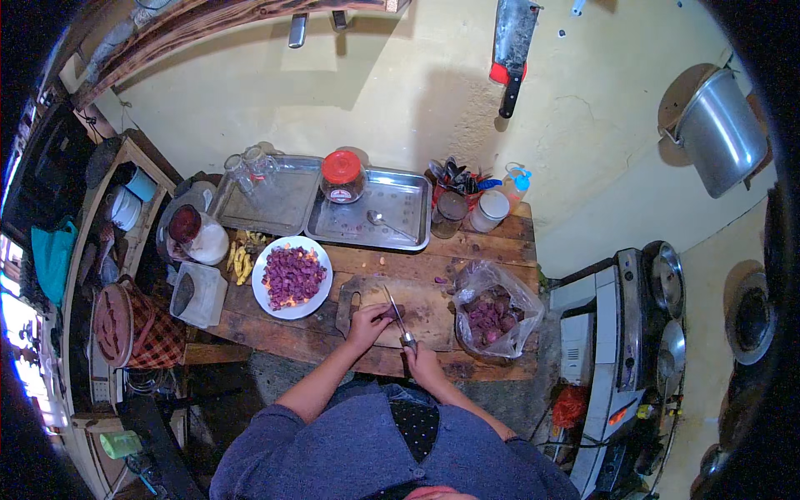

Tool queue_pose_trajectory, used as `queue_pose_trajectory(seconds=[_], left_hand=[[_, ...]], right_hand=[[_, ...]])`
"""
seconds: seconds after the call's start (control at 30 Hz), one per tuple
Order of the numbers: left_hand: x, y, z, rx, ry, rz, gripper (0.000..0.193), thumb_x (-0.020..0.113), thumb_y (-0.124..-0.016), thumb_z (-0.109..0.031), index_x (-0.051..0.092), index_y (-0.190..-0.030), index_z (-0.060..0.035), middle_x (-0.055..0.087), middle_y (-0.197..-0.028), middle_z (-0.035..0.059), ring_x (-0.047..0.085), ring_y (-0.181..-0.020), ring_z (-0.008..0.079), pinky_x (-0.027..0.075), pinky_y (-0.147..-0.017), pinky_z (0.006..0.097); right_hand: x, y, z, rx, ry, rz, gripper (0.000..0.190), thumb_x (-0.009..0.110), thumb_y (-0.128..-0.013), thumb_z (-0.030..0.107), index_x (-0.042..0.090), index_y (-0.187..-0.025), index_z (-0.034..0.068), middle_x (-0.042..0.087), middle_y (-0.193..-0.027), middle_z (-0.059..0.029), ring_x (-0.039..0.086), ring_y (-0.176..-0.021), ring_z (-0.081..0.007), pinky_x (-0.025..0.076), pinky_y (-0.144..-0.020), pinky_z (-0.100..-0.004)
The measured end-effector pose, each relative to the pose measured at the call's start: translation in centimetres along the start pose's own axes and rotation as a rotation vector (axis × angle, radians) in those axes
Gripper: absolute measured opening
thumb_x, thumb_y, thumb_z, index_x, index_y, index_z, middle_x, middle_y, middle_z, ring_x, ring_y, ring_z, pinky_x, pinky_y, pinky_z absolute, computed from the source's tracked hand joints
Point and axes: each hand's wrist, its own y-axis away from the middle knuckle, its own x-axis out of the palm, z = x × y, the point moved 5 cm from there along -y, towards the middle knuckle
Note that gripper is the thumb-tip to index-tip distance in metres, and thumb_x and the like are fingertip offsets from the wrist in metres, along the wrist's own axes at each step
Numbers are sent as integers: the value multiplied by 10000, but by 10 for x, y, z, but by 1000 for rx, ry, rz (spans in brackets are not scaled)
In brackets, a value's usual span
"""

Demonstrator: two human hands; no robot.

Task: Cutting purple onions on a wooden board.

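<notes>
My right hand (pixel 424 364) grips a kitchen knife (pixel 396 310) by its handle, the blade pointing away over a wooden cutting board (pixel 428 306). Just left of the blade, my left hand (pixel 370 326) has its fingertips on a small dark purple piece (pixel 392 312) against the board. To the left of the board, a white plate (pixel 259 294) holds diced purple pieces with some orange ones. On the right, an open clear plastic bag (pixel 530 305) contains purple peelings or pieces; which of these cannot be told.
Metal trays (pixel 400 242) stand behind the board, with a red-lidded jar (pixel 342 178) and a spoon (pixel 390 225). Yellow roots (pixel 240 263) lie left of the plate, near a plastic container (pixel 199 294). Jars (pixel 489 211) stand at the back right. A cleaver (pixel 514 50) hangs on the wall.
</notes>
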Motion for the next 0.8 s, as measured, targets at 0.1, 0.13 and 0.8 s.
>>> queue_pose_trajectory(seconds=[0.1, 0.13, 0.8], left_hand=[[-1, 0, -1, -12, -3, -6, 286, 703, -702, -43, 655, -978, 14, 645, -1015, 167, 630, -945, 268, 487, -848, 325], [-2, 0, -2, -12, -3, -6, 286, 703, -702, -43, 655, -978, 14, 645, -1015, 167, 630, -945, 268, 487, -848, 325], [10, -98, -38, 135, -145, -170, 139, 566, -807, -115, 598, -885, -4, 609, -820, 150, 563, -824, 334, 441, -788, 398]], right_hand=[[1, 0, 2, 25, 25, 17, 366, 500, -893, 314, 479, -967, -44, 588, -766, -312, 578, -732, -487, 454, -673, -546], [1, 0, 3, 53, 42, 37, 359, 504, -892, 304, 479, -967, -46, 590, -774, -312, 581, -741, -486, 456, -677, -544], [7, 1, 10, 85, 65, -37, 309, 515, -883, 244, 484, -912, -61, 582, -711, -309, 579, -690, -479, 455, -604, -536]])
